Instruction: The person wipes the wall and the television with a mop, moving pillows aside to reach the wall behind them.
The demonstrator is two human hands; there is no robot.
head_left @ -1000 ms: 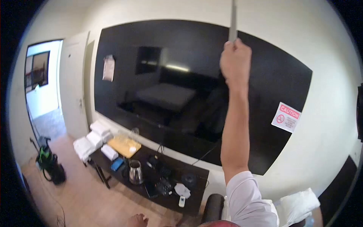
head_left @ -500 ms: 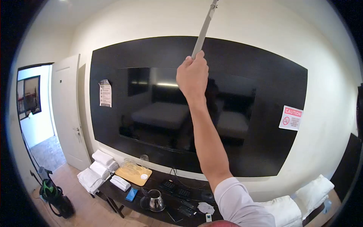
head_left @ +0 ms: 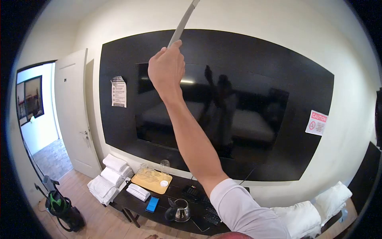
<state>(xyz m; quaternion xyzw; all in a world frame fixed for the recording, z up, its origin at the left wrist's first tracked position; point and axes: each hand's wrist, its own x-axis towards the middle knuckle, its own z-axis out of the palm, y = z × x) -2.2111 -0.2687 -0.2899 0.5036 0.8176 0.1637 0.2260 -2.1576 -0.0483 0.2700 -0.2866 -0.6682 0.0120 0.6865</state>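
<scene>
My right hand [head_left: 167, 71] is raised in front of the wall-mounted television, its fingers wrapped round the lower end of a grey pole [head_left: 182, 27]. The pole slants up and to the right, and its top runs out of the frame. Behind the hand and forearm are the dark television screen [head_left: 254, 115] and its black wall panel [head_left: 310, 83]. My left hand does not show.
Below, a dark table [head_left: 155, 217] holds a yellow tray [head_left: 147, 180] with glasses, a blue phone [head_left: 152, 204] and a metal kettle [head_left: 182, 211]. White towels [head_left: 113, 175], a black vacuum cleaner [head_left: 63, 211] and an open door [head_left: 77, 115] are left; white pillows [head_left: 298, 219] lie right.
My right hand has moved left and slightly up with the pole. The view has shifted, so the panel and table items sit farther right in the frame.
</scene>
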